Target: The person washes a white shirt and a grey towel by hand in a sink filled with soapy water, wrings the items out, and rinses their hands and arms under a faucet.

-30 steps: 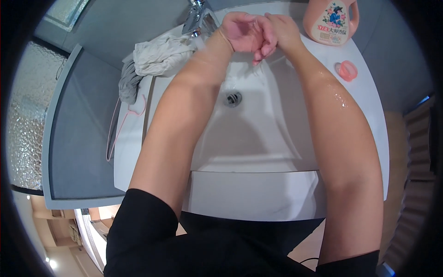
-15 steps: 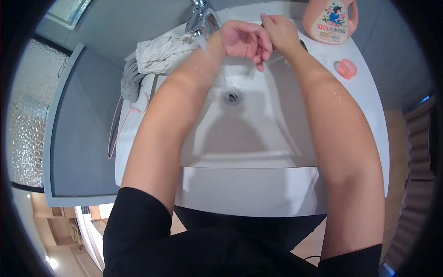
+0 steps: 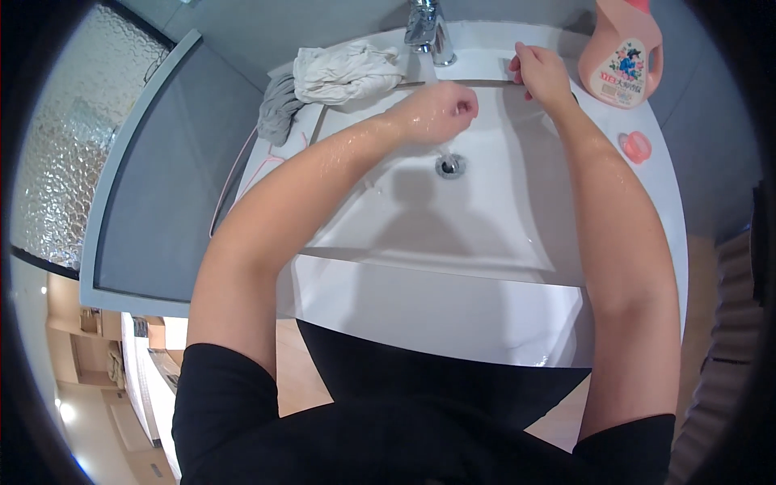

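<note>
My left hand point(image 3: 442, 111) is curled into a loose fist under the chrome faucet point(image 3: 430, 34), above the white sink basin point(image 3: 501, 242). Water from the spout runs onto it, and wet drops shine on the forearm. Nothing shows in the gap between its curled fingers. At the basin's back right corner, my right hand point(image 3: 543, 77) is closed with the thumb up. A small dark patch shows by its fingertips; whether it is a held thing I cannot make out. The drain point(image 3: 449, 166) lies below and between my hands.
A pink detergent bottle point(image 3: 624, 69) stands at the back right, with a pink cap point(image 3: 637, 147) on the counter in front. White cloth point(image 3: 347, 71) and grey cloth point(image 3: 279, 109) lie left of the faucet, near a pink hanger point(image 3: 263, 167). A grey framed panel point(image 3: 153, 178) is at the left.
My hands have moved apart: the left now curls under the water, while the right has separated toward the back right corner. The view has shifted, so the sink sits farther right.
</note>
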Demonstrator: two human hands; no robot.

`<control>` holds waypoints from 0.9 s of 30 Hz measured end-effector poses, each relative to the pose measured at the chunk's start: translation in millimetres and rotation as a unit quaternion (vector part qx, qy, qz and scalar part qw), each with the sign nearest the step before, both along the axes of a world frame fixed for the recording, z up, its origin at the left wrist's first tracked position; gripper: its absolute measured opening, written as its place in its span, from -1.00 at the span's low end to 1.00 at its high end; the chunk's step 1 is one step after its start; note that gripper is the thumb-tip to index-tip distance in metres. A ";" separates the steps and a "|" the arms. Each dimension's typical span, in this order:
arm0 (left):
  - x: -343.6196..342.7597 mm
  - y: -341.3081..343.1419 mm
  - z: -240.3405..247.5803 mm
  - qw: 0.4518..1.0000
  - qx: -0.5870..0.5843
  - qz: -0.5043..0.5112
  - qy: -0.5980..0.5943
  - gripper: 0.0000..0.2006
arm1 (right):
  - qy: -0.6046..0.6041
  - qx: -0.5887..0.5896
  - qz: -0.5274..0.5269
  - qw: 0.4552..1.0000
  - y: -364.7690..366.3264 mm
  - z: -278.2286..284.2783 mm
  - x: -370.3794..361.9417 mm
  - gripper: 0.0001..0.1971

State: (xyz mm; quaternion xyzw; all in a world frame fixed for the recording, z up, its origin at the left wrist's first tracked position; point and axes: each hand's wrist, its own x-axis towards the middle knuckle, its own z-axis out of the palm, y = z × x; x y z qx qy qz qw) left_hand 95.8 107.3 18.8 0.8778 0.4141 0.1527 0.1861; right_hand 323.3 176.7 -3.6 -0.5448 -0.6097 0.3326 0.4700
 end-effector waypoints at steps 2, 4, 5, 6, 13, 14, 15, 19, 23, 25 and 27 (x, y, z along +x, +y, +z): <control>-9.1 -8.2 -1.9 0.993 0.076 -0.017 0.091 -0.88 | -0.005 0.000 -0.003 1.000 -2.6 1.1 -0.6 -0.49; -19.5 -12.8 -7.1 0.935 0.253 -0.140 0.205 -0.90 | -0.010 -0.001 -0.008 1.000 -4.0 3.1 -1.2 -0.49; -22.7 -13.3 -10.0 0.936 0.253 -0.141 0.203 -0.90 | -0.004 -0.003 -0.008 1.000 -4.6 2.2 -1.9 -0.50; -25.2 -13.1 -12.6 0.914 0.276 -0.180 0.237 -0.90 | 0.001 -0.005 -0.008 1.000 -4.7 1.6 -2.0 -0.50; -29.9 -0.8 -24.3 0.860 0.341 -0.268 0.267 -0.89 | -0.033 -0.003 -0.008 0.999 -5.3 2.2 -1.3 -0.53; -26.7 0.5 -26.7 0.861 0.340 -0.269 0.265 -0.89 | -0.035 0.001 -0.009 0.999 -5.7 2.9 -1.5 -0.52; -22.5 1.7 -29.5 0.888 0.306 -0.218 0.267 -0.90 | -0.038 0.005 -0.009 0.999 -6.4 3.3 -2.4 -0.51; 1.4 0.4 -28.2 0.930 0.229 -0.085 0.275 -0.69 | -0.026 0.006 -0.017 1.000 -8.1 3.0 -4.0 -0.52; 20.5 -2.0 -15.6 0.921 0.146 -0.016 0.360 -0.49 | -0.026 0.006 -0.014 1.000 -6.6 3.1 -3.1 -0.53; 16.9 -2.2 -19.2 0.927 0.158 0.024 0.340 -0.54 | -0.030 0.004 -0.014 0.999 -5.4 3.4 -3.8 -0.54; 16.9 -8.0 -16.7 0.940 0.186 -0.003 0.284 -0.59 | -0.061 0.013 -0.019 0.998 -1.9 1.3 0.1 -0.54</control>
